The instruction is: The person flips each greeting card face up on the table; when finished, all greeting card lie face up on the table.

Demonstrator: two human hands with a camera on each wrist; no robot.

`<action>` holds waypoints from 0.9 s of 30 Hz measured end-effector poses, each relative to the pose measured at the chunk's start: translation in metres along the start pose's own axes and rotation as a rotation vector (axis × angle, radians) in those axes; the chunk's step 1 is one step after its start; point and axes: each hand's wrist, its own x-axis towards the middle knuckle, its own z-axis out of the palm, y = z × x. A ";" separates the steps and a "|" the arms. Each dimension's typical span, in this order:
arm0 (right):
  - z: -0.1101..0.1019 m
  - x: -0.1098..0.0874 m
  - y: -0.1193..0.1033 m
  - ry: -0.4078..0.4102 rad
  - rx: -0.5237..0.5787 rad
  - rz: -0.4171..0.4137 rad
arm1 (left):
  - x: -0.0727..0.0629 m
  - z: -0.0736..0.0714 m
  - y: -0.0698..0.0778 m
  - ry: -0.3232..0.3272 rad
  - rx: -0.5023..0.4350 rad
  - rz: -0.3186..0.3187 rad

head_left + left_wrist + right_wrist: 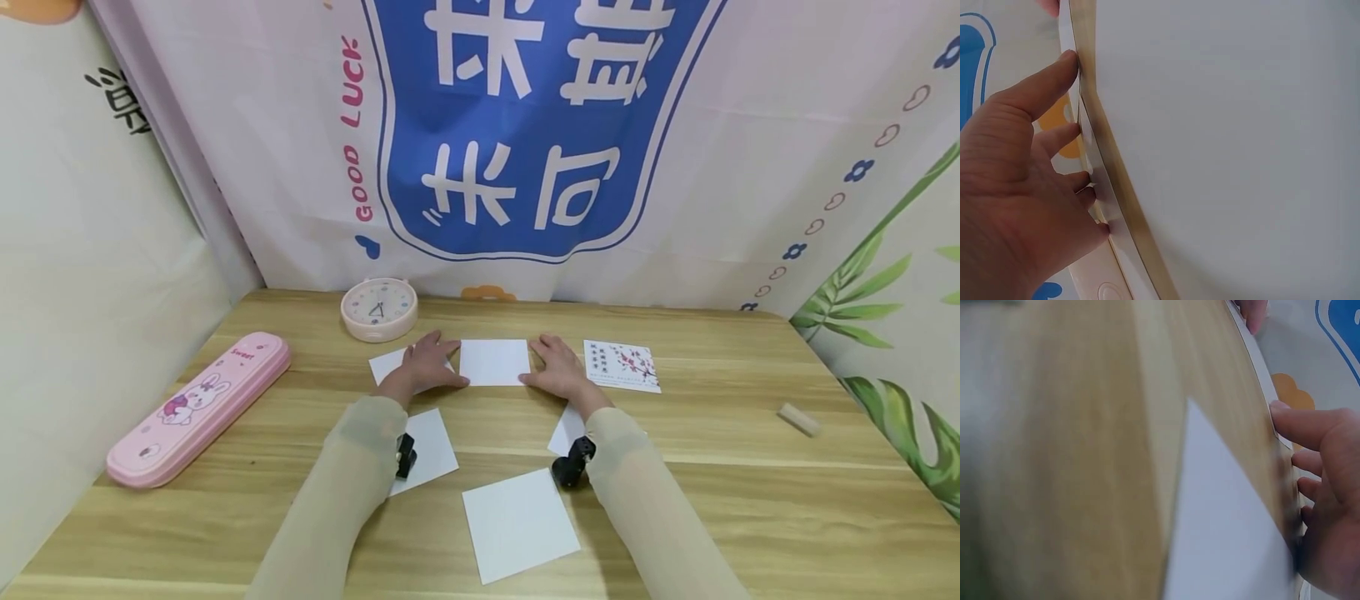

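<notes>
A blank white card (494,362) lies flat on the table between the two hands. My left hand (429,365) rests at its left edge, thumb and fingers spread, covering part of another white card (385,366). At the right edge of the middle card, my right hand (557,367) touches it with its thumb. Just right of that hand lies a postcard (624,367) printed with red blossoms and dark characters. In the left wrist view, a white card (1222,137) fills the foreground; the right wrist view shows the pointed corner of a white card (1222,537).
More white cards lie nearer: one by the left forearm (435,450), one partly under the right wrist (566,429), one at front centre (521,525). A pink pencil case (198,408) is at left, a round clock (379,310) behind, a small beige block (799,419) at right.
</notes>
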 end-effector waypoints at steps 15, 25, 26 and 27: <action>-0.010 -0.001 -0.008 -0.175 0.023 0.022 | 0.000 0.000 0.001 -0.064 -0.055 -0.061; -0.006 0.000 -0.005 -0.137 0.074 0.017 | 0.002 0.000 0.001 -0.072 -0.069 -0.085; -0.006 0.000 -0.005 -0.129 0.079 0.011 | 0.002 0.001 0.000 -0.069 -0.065 -0.087; -0.005 0.000 -0.004 -0.120 0.081 0.002 | 0.003 0.001 0.000 -0.060 -0.065 -0.085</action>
